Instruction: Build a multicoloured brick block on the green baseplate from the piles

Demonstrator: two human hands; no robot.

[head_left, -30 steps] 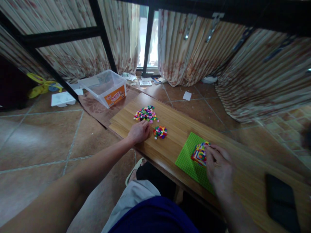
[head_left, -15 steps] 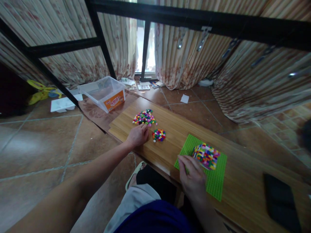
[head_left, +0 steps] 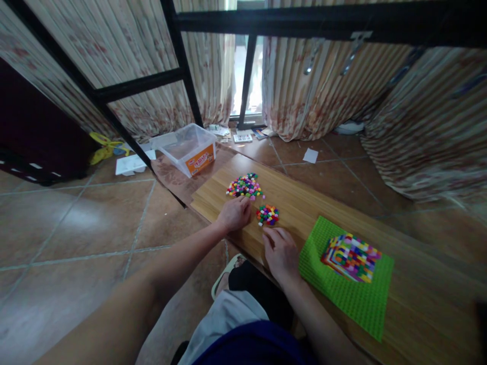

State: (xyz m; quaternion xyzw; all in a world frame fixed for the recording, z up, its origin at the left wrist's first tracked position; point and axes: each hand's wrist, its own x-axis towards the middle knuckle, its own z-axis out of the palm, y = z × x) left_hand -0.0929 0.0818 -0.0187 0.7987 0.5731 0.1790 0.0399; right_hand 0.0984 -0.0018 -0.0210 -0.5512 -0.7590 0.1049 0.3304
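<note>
My left hand (head_left: 236, 213) is closed, its curled fingertips at the near edge of the larger pile of small coloured toy bricks (head_left: 249, 185). Whatever those fingers may hold is hidden. Just short of the smaller brick pile (head_left: 267, 215) is my right hand (head_left: 282, 253), its fingers bent and the thumb slightly apart, with no brick visible between them. To its right a green baseplate (head_left: 350, 299) lies on the wooden table (head_left: 292, 190). A block built of many-coloured bricks (head_left: 353, 256) stands on that baseplate.
Beyond the table's far left end, a clear plastic box (head_left: 186, 147) with an orange label sits on a brown mat. Papers (head_left: 242, 138) lie on the tiled floor near the curtains (head_left: 304, 96). A black metal frame (head_left: 186, 76) rises behind the table.
My right hand has moved left from the baseplate to beside the smaller brick pile. My left hand stays by the larger pile. The camera has turned left, shifting the scene rightward.
</note>
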